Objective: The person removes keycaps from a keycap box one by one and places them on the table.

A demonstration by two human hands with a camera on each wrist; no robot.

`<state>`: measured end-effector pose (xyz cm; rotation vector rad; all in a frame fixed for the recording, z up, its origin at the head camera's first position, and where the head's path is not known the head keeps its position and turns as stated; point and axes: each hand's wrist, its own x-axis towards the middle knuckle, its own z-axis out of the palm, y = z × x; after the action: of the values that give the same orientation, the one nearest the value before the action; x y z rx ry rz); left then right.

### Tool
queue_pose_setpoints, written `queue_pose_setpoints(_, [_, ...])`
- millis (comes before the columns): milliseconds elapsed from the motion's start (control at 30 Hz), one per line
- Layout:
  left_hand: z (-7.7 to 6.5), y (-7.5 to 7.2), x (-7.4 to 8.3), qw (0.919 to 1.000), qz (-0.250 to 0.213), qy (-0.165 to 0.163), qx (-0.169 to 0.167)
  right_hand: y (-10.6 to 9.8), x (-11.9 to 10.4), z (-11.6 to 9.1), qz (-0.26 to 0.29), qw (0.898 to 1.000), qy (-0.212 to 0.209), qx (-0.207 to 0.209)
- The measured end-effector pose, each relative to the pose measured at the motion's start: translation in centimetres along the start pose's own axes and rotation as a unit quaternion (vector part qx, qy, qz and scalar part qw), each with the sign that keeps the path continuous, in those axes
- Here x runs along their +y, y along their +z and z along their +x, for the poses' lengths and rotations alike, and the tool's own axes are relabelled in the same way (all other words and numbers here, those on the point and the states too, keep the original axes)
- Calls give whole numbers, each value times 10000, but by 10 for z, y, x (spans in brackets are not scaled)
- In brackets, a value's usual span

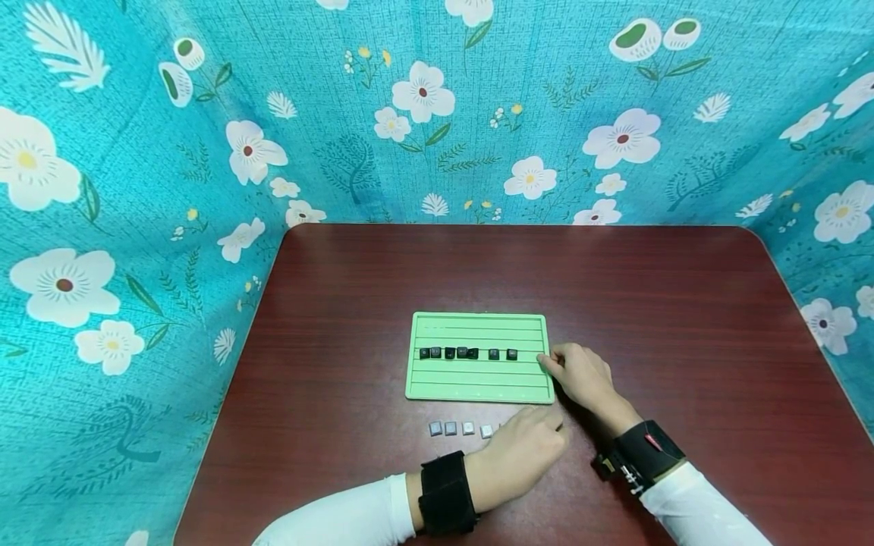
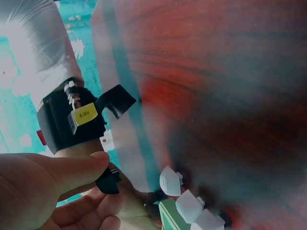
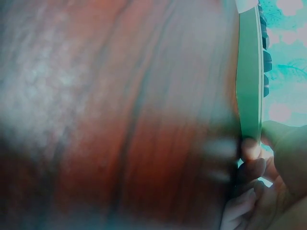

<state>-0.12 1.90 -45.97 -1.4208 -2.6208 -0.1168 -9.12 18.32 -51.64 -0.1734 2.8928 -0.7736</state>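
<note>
A light-green ridged tray (image 1: 478,387) lies on the table, with several black keycaps (image 1: 494,354) in a row across its middle. My right hand (image 1: 583,375) grips the tray's right edge, thumb on top and fingers below, as the right wrist view also shows at the green edge (image 3: 249,72). Just in front of the tray, my left hand (image 1: 519,455) pinches a black keycap (image 2: 108,181) between thumb and fingers, visible in the left wrist view. Beside that hand runs a row of pale grey keycaps (image 1: 451,428), its right end hidden behind the hand.
The dark red-brown wooden table (image 1: 341,303) has rounded far corners. A turquoise flowered cloth (image 1: 307,91) hangs behind it and at both sides. Black bands are strapped round both wrists, the right one (image 1: 645,451) carrying a small camera.
</note>
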Motion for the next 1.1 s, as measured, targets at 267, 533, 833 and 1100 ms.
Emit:
queue_pose_setpoints(267, [-4, 1, 5, 9999, -36, 142, -91, 0, 0, -1, 32, 10000, -22, -45])
queue_pose_setpoints(533, [-8, 2, 10, 9992, 168, 291, -193, 0, 0, -1, 6, 10000, -21, -40])
queue_pose_setpoints(833, [-10, 8, 11, 9990, 240, 274, -240, -1, -1, 0, -10, 10000, -40, -24])
queue_pose_setpoints(1100, [-13, 12, 12, 9987, 324, 292, -280, 0, -1, 0, -46, 10000, -21, -51])
